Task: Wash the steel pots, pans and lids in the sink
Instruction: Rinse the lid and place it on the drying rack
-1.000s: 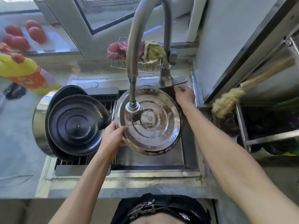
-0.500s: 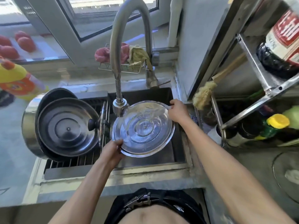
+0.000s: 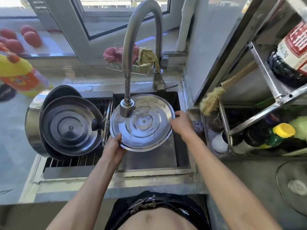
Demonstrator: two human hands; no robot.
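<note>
I log the steel lid (image 3: 146,127) held flat over the sink (image 3: 181,156), under the faucet head (image 3: 127,110). Left hand (image 3: 114,146) grips its near-left rim; right hand (image 3: 181,123) grips the right rim. Another lid (image 3: 71,125) rests on a pot (image 3: 32,128) on the rack, left.

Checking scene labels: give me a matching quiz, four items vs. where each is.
Items:
1. lid
2. pot
3. cloths
4. brush

Places:
A. in the wire basket behind the tap
B. on the rack left of the basin
C. right of the sink, by the shelf
D. under the spout, held by the left hand and the right hand

Pairs: 1-D, 2-B, 3-A, 4-C
</note>
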